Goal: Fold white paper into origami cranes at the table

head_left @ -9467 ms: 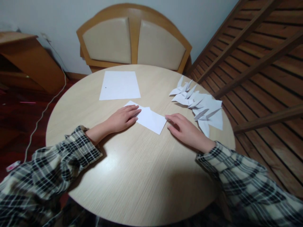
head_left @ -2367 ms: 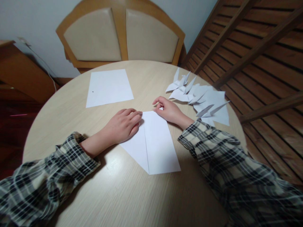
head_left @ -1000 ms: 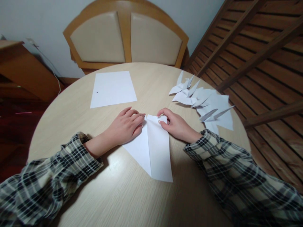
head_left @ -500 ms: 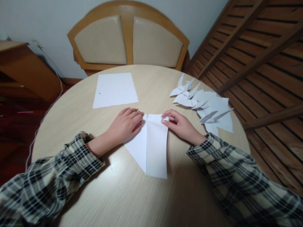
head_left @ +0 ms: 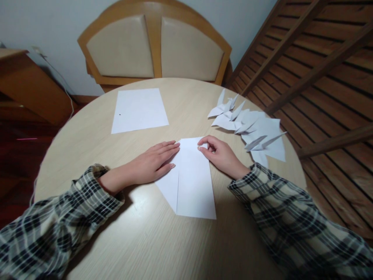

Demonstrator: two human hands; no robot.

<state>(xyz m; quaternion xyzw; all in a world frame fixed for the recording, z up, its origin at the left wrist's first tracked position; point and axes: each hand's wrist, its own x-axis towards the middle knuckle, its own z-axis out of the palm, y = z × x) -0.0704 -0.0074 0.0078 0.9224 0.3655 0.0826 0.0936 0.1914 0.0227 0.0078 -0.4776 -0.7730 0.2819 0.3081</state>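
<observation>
A white sheet of paper [head_left: 194, 179] lies in front of me, partly folded, with a straight line running down its middle. Its left part slants to a point at the near end, while the right part forms a long flap. My left hand [head_left: 153, 161] rests flat on the left part, fingers stretched out toward the middle line. At the far right corner, my right hand [head_left: 217, 151] pinches the paper's edge between thumb and forefinger.
On the round wooden table [head_left: 140, 241], a flat white sheet [head_left: 140, 111] with a small dark dot lies at the back left. Several folded paper cranes [head_left: 247, 124] stand bunched at the right. A chair [head_left: 157, 46] backs the far edge; a slatted wooden panel [head_left: 320, 77] leans at the right.
The right flap lies flatter and its near end has spread to the right. My left hand has flattened, its fingers straighter. My right hand keeps its pinch at the far corner.
</observation>
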